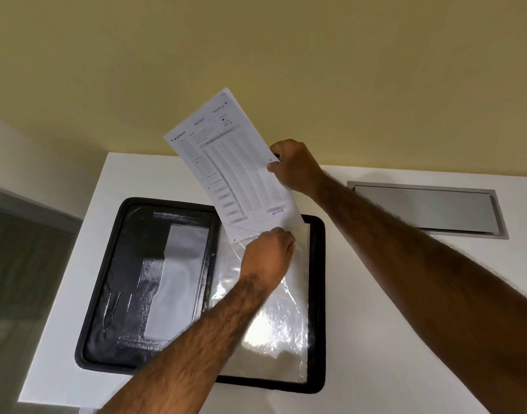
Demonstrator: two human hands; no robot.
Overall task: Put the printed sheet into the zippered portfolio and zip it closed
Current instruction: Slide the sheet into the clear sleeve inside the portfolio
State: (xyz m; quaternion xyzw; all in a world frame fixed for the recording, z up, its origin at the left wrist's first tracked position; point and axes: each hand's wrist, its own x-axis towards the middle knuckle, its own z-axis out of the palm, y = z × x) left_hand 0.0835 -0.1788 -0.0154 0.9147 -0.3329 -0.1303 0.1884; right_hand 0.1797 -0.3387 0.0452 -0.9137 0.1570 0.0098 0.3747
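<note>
A black zippered portfolio lies spread flat on the white table, its left half showing pockets, its right half holding clear plastic sleeves. The printed sheet, white with rows of small print and a blue stamp near its lower end, stands tilted above the right half. My right hand pinches the sheet's right edge. My left hand grips the top edge of a clear sleeve, lifting it where the sheet's lower end meets it. Whether the sheet's lower end is inside the sleeve cannot be told.
The white table ends at the left in a drop to a grey floor. A grey metal flap is set flush into the table at the back right. A yellow wall stands behind.
</note>
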